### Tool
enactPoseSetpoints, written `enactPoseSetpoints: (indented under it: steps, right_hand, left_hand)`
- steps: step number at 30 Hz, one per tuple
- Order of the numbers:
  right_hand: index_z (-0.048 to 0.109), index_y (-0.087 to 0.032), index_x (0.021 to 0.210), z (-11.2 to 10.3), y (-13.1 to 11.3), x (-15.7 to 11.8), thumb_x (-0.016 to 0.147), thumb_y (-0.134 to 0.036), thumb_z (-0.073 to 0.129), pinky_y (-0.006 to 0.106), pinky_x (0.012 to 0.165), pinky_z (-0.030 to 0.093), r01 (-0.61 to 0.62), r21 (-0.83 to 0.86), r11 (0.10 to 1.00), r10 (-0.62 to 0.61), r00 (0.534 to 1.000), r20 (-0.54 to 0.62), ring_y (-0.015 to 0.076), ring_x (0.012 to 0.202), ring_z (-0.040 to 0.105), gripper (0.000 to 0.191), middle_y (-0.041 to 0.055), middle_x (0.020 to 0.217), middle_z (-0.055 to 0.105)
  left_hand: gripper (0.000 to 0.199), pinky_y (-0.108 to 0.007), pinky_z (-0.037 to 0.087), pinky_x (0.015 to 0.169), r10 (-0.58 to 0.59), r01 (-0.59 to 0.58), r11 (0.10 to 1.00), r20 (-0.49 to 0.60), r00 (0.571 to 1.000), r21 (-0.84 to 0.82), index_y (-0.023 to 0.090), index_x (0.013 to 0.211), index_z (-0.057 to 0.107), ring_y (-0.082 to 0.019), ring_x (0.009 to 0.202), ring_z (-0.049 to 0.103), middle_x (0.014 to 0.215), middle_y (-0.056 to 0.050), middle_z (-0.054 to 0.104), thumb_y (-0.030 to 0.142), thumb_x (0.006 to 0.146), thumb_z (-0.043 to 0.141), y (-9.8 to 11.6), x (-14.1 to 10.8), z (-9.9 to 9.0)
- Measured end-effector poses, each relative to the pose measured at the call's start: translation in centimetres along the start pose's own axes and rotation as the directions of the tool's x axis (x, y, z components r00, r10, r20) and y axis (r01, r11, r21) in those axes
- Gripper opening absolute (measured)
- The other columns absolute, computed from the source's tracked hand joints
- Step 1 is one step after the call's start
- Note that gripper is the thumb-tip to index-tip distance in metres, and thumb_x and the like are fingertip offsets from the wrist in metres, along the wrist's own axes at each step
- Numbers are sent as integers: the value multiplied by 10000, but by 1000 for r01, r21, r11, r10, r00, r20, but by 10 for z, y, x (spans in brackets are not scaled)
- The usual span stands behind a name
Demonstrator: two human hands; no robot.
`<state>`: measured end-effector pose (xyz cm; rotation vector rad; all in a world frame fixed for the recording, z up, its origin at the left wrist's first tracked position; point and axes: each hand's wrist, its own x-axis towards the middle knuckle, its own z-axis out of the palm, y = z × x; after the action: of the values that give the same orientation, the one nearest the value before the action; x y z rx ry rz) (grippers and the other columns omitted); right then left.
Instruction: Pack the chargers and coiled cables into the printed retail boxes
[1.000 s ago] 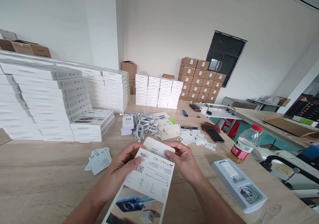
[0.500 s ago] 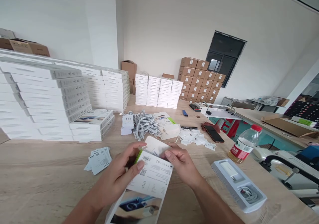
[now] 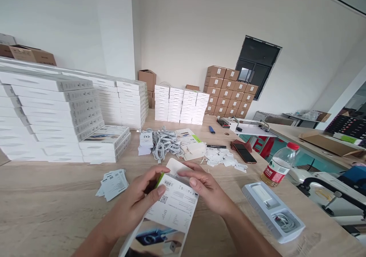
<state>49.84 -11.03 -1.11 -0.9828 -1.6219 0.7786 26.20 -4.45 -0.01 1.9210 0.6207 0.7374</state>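
A white printed box point(image 3: 171, 211) with a barcode, a QR code and a picture of a blue phone is tilted in front of me, its flap end point(image 3: 175, 166) raised and pointing away. My left hand point(image 3: 143, 192) grips the box's upper left edge, thumb on the printed face and fingers behind. At the open end, my right hand point(image 3: 204, 186) has its index finger reaching across the flap and its thumb by the right corner. What lies inside the box is hidden. To the right, a pale tray point(image 3: 271, 213) holds a white charger point(image 3: 261, 194) and a coiled cable point(image 3: 284, 222).
Stacked white boxes point(image 3: 57, 112) line the left side. A pile of white cables point(image 3: 166, 144) lies mid-table, with paper slips point(image 3: 223, 158) and a phone point(image 3: 244, 153) to its right. Printed cards point(image 3: 114, 184) lie at left. A red-capped bottle point(image 3: 280, 164) stands behind the tray.
My right thumb has come off the flap toward the box's right corner, and the right fingers now stretch left over the flap. My left hand and the box have hardly moved.
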Motion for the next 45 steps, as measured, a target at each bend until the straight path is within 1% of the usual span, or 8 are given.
enactPoseSetpoints:
  steps: [5, 12, 15, 21, 26, 35, 41, 45]
  right_hand:
    - [729, -322, 1152, 1, 5, 3, 923, -497, 596, 434, 1116, 315, -46, 98, 994, 49, 999, -24, 272, 1352, 424, 317, 43, 1411, 540]
    - [682, -268, 1142, -2, 22, 10, 754, -377, 789, 281, 680, 479, -133, 605, 785, 317, 925, -209, 169, 786, 628, 416, 19, 925, 703]
    - [707, -236, 1077, 1, 21, 10, 713, -344, 827, 258, 669, 455, -172, 565, 807, 321, 931, -174, 147, 736, 607, 398, -8, 794, 681]
    - [770, -249, 991, 6, 21, 11, 690, -326, 831, 306, 723, 483, -130, 337, 933, 227, 936, -267, 176, 797, 614, 317, 18, 917, 726]
    - [789, -288, 992, 8, 23, 11, 689, -373, 831, 355, 780, 514, -151, 362, 920, 254, 933, -254, 208, 864, 637, 318, 24, 966, 719]
    - [818, -279, 825, 14, 26, 9, 705, -363, 816, 289, 637, 443, -72, 195, 978, 135, 934, -330, 164, 749, 560, 146, 22, 843, 591]
    - [696, -170, 630, 10, 27, 9, 646, -433, 875, 229, 537, 363, -311, 633, 709, 474, 875, -101, 92, 537, 481, 319, -26, 603, 603]
    - [684, -161, 748, 13, 27, 8, 560, -371, 933, 222, 545, 393, -431, 724, 539, 571, 819, 63, 112, 567, 555, 376, -18, 654, 666]
  left_hand:
    - [436, -281, 428, 707, -21, 19, 998, -41, 999, -54, 321, 1363, 452, -206, 867, 551, 962, -14, 611, 466, 957, 521, -1, 2, 1]
    - [397, -256, 435, 669, -60, 13, 974, -205, 977, -227, 315, 1294, 498, -184, 839, 557, 950, -2, 592, 481, 938, 556, -2, 6, -1]
    - [394, -256, 441, 671, -70, 29, 972, -166, 984, -234, 317, 1289, 507, -179, 823, 559, 933, 3, 600, 477, 934, 567, -1, 5, -1]
    - [358, -252, 436, 675, -102, 65, 952, -111, 989, -299, 304, 1251, 552, -174, 806, 563, 908, 10, 616, 457, 929, 579, 3, 7, 1]
    - [369, -264, 442, 655, -203, 170, 884, -29, 979, -435, 276, 1233, 578, -197, 793, 588, 923, -13, 634, 430, 900, 610, 12, 8, 0]
    - [396, -253, 426, 617, -288, 241, 830, -16, 958, -504, 261, 1196, 639, -193, 732, 601, 881, -19, 679, 419, 835, 674, 17, 10, -1]
    - [366, -277, 435, 695, -244, 248, 892, 59, 968, -378, 282, 1210, 650, -205, 814, 602, 926, -17, 685, 411, 868, 650, 15, 9, 1]
    - [360, -312, 442, 742, -235, 246, 914, 73, 969, -324, 280, 1204, 643, -233, 871, 607, 981, -35, 683, 431, 878, 624, 12, 7, 5]
